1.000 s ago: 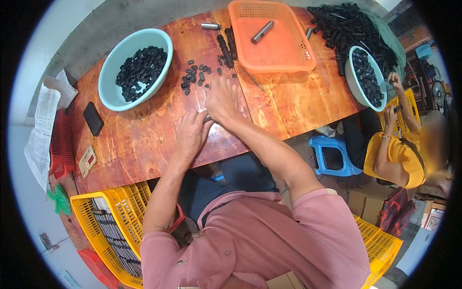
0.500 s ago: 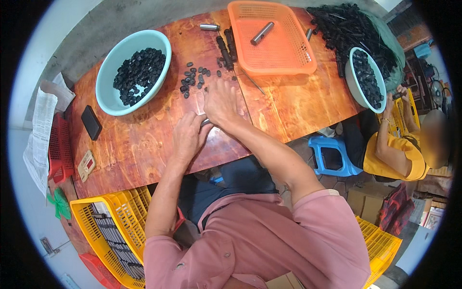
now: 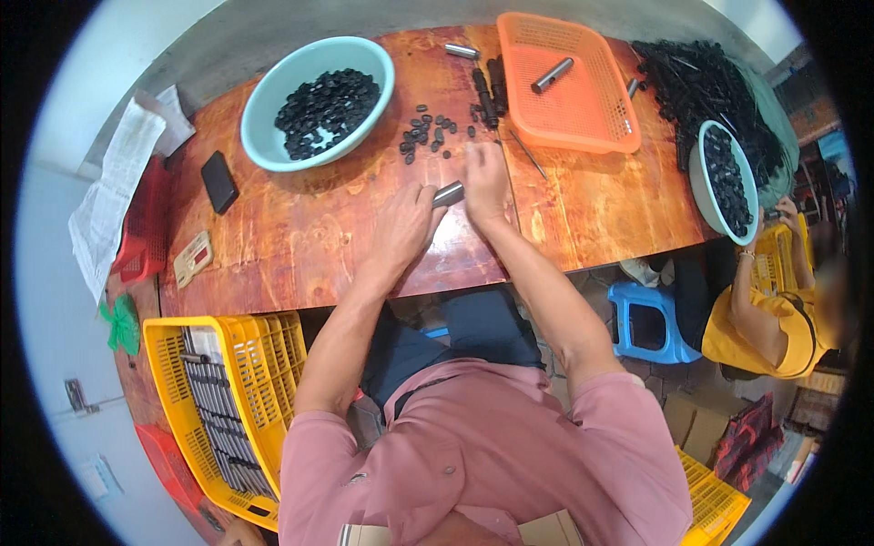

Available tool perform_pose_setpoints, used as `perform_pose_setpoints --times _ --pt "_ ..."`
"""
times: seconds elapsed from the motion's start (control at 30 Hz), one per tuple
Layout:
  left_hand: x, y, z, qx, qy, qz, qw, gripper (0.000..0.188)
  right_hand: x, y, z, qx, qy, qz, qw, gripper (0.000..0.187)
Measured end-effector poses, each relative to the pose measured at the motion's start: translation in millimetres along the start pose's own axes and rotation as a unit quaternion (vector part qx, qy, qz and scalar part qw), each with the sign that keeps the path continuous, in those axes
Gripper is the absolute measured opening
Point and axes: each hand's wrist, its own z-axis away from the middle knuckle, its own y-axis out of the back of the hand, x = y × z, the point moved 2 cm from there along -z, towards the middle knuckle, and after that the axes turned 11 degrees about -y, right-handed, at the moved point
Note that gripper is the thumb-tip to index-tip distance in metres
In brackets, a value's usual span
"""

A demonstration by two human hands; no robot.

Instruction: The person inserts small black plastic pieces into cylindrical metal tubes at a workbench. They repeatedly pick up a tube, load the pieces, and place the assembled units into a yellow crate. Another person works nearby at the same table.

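In my left hand (image 3: 410,218) a short silver metal tube (image 3: 448,194) is gripped above the table, its end pointing toward my right hand. My right hand (image 3: 488,182) is just right of that tube, fingers curled together and slightly blurred; whatever they hold is hidden. Beyond the hands, several small black oval pieces (image 3: 438,135) lie loose on the wooden table (image 3: 300,241). Dark ribbed rods (image 3: 484,98) and a thin metal rod (image 3: 528,153) lie a little farther to the right.
A light-blue basin (image 3: 255,136) of black pieces stands left, near a phone (image 3: 218,182). An orange basket (image 3: 574,132) holds a metal tube. At right are a black heap (image 3: 701,86), another basin (image 3: 703,187) and a person in yellow (image 3: 756,332). A yellow crate (image 3: 259,364) holds tubes.
The view has shifted, so the table things appear farther right. My right hand has drawn back from the loose pieces, and the tube in my left hand now shows more fully.
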Motion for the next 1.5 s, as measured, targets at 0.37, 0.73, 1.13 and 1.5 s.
perform_pose_setpoints --times 0.37,0.73,1.13,1.5 --pt "-9 3 31 0.158 0.406 0.733 0.522 0.04 -8 6 3 -0.019 0.019 0.02 0.999 0.031" --pt "0 -2 31 0.123 0.39 0.664 0.626 0.036 -13 8 4 -0.053 0.01 -0.003 0.999 0.031" --pt "7 -7 30 0.107 0.36 0.607 0.7 0.038 -19 9 7 -0.062 0.014 -0.002 0.998 0.031" --pt "-1 -1 29 0.112 0.401 0.666 0.618 0.045 -14 6 5 -0.064 0.026 -0.004 0.998 0.033"
